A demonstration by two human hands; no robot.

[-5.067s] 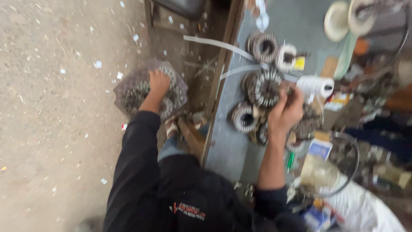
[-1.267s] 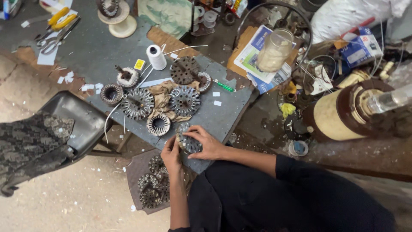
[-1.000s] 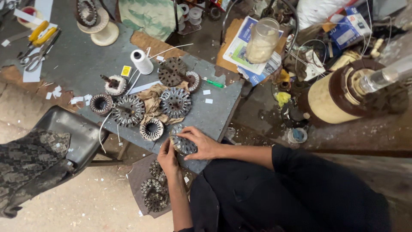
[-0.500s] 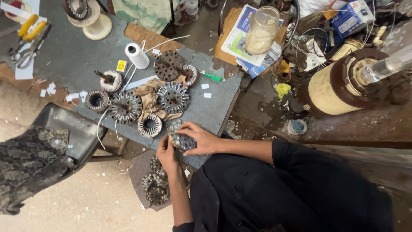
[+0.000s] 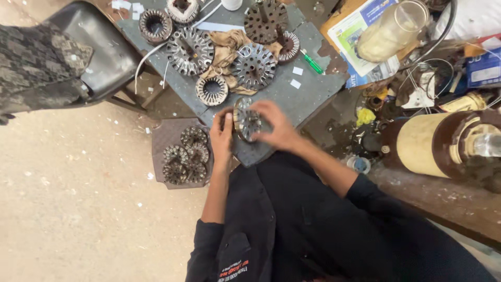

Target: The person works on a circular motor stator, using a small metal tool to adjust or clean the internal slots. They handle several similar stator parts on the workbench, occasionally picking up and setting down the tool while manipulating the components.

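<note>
Two hands: left hand [image 5: 223,134] and right hand [image 5: 275,125] both closed around one slotted metal stator core [image 5: 246,121], held on edge over the near bench [image 5: 292,99] corner, likely for inspection.
Floor tray [image 5: 158,151]: more cores heaped, within reach.
Bench, farther: cores [image 5: 253,66] laid flat around a rag [image 5: 228,46].

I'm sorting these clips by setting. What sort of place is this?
Most likely a small motor or fan repair workshop. Slotted metal stator cores lie about a worn grey table, more are piled on a tray on the floor, and both hands hold one core at the table's edge.
</note>
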